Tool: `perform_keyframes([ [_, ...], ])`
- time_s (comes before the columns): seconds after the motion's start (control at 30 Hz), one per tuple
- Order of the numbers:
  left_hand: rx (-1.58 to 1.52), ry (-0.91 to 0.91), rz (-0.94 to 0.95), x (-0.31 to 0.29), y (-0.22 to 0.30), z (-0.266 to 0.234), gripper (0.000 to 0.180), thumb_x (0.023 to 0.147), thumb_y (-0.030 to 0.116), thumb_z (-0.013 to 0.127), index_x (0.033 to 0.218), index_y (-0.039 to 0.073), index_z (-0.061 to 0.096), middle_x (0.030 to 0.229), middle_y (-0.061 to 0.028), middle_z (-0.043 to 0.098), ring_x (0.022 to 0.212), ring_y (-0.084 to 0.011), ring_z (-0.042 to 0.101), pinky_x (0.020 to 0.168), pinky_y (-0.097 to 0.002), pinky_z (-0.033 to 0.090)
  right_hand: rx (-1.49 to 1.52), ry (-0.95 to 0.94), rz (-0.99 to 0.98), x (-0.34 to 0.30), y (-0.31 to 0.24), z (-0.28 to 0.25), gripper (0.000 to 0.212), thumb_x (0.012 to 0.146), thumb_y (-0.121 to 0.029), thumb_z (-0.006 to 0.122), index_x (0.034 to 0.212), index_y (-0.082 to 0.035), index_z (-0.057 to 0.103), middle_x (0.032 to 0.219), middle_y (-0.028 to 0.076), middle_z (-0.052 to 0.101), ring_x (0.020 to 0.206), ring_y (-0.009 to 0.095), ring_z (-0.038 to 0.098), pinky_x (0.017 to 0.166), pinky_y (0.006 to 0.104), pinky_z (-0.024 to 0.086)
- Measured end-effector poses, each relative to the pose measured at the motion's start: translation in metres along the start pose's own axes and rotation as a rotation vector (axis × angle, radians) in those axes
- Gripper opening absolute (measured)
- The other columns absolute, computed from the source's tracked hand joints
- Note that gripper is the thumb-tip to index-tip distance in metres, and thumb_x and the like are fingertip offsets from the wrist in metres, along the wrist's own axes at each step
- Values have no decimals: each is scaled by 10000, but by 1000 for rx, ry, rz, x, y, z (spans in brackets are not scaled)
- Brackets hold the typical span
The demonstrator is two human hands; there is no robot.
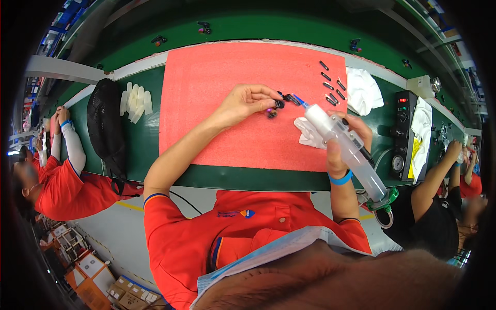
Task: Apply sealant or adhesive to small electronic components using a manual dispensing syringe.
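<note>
My left hand (247,105) pinches a small black part (279,103) with a shiny purple spot, over the red foam mat (217,139); its exact kind is too small to make out. Closed round a clear glue-dispensing syringe (356,160) is my right hand (343,137), with a blue wristband below it. The syringe's blue needle tip (298,99) points up and left, at or close to the dark part; whether they touch I cannot tell. A green cap (385,200) with a hose closes the syringe's rear end. Under the syringe lies a crumpled white cloth (309,133).
Several small black pieces (327,85) lie at the mat's upper right, beside a white cloth (363,92). A dispenser box (404,124) with a gauge stands right. Left are pale strips (135,103) and a black bag (106,129). Co-workers sit on both sides.
</note>
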State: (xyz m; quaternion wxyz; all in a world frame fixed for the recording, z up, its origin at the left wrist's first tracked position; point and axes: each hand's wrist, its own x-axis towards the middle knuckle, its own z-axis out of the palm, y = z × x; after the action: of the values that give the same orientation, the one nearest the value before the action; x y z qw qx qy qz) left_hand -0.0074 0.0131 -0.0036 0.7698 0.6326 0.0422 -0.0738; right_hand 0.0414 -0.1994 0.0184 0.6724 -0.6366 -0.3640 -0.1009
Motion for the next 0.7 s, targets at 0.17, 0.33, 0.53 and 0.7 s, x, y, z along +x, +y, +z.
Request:
perform_keyframes([
  [0.17,-14,77,-59,0,2,1,190,784,39,533,959,-34,537,824,-99,601,740,-111,574,666,-221,474,-121,-151,-58,5,-5,3,442,651,-136,656,1000,-12,416,864,177,569,739,215,585,648,277,469],
  [0.33,-3,89,-63,-1,0,2,195,785,45,534,961,-39,534,818,-101,603,741,-112,577,666,-220,476,-261,-223,-78,8,-9,8,391,604,-92,672,928,-17,468,816,159,598,742,211,601,642,273,472],
  [0.53,29,92,-58,-2,2,5,199,786,49,533,965,-38,534,824,-109,604,758,-118,582,666,-219,476,-289,-243,-86,10,-6,13,397,572,-70,678,912,-22,479,798,151,607,700,217,609,624,271,481],
  [0.7,27,99,-18,-2,0,5,166,792,36,519,934,-46,544,776,-111,598,708,-133,589,627,-235,507,-322,-248,-92,9,-5,14,398,566,-60,680,909,-24,482,802,154,606,706,222,611,623,276,488],
])
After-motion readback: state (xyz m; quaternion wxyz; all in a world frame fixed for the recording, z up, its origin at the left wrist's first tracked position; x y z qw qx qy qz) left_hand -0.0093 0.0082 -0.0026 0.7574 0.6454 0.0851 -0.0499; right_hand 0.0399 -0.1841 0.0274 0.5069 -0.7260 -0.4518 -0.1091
